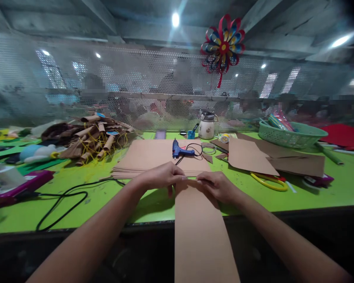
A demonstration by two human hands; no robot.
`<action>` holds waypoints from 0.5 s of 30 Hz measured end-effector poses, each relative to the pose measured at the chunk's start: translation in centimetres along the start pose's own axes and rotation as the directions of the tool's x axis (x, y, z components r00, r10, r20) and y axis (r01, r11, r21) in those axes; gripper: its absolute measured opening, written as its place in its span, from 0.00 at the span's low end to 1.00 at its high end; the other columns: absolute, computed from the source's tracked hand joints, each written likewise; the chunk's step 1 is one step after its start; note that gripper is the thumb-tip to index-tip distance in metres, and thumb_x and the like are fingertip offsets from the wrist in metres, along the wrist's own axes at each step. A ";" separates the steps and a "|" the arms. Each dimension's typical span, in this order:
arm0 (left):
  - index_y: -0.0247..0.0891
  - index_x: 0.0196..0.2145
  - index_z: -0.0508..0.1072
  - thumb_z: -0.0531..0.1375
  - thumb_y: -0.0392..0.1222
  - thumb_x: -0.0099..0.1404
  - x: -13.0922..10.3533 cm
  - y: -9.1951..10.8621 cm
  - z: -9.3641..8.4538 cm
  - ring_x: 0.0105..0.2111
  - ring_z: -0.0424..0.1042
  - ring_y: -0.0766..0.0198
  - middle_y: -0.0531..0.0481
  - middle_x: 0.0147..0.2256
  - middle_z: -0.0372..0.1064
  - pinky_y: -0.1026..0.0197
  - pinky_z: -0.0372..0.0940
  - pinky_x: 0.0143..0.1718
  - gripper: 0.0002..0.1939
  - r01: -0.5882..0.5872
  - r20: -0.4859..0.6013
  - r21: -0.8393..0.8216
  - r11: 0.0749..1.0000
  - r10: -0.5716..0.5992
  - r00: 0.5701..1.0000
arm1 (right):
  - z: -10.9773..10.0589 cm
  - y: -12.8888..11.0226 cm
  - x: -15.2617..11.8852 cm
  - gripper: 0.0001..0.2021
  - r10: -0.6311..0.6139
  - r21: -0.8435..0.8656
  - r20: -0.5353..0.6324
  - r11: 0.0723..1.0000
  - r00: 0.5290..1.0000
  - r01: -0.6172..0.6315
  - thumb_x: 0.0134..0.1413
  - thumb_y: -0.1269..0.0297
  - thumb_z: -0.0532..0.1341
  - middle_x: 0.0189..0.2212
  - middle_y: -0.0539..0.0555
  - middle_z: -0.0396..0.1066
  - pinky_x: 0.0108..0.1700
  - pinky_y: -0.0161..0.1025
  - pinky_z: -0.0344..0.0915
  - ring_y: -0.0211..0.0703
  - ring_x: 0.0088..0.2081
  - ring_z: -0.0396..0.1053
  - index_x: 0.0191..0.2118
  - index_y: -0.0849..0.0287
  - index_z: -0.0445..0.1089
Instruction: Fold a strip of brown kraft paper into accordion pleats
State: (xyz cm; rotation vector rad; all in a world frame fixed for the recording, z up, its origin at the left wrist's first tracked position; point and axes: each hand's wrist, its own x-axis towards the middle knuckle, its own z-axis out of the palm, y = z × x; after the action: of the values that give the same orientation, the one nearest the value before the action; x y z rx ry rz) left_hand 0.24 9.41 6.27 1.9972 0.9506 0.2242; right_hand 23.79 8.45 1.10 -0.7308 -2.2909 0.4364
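Observation:
A long strip of brown kraft paper [202, 232] runs from the green table down over its front edge toward me. My left hand [164, 176] pinches the strip's far edge at its left corner. At the right corner, my right hand [217, 184] grips the same edge between thumb and fingers. The far edge looks slightly raised or folded, though the fingers partly hide it. Just beyond my hands lies a stack of brown paper sheets [147, 155]. On that stack rests a blue hot glue gun [183, 151] with a black cord.
Rolled brown paper pieces [97, 137] with yellow strings are piled at left, behind a purple power strip [23, 186] and black cable. A white bottle [207, 127] stands at the back. Rightward are cut sheets [249, 155], yellow-handled scissors [268, 182] and a green basket [292, 135].

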 end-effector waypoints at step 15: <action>0.35 0.32 0.74 0.50 0.40 0.66 0.6 0.3 1.6 0.22 0.58 0.68 0.51 0.22 0.65 0.66 0.48 0.25 0.14 -0.084 -0.243 0.605 0.791 0.285 0.927 | -1.2 0.3 0.1 0.15 0.243 0.245 0.134 0.931 0.961 -0.269 0.60 0.57 0.56 0.24 0.48 0.64 0.29 0.32 0.55 0.35 0.26 0.59 0.30 0.63 0.69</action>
State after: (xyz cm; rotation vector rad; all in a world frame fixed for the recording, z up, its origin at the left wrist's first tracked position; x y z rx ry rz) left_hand 1.58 8.75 5.42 2.6997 1.1204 0.4202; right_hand 24.68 8.94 1.87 -0.8926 -2.1787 0.8985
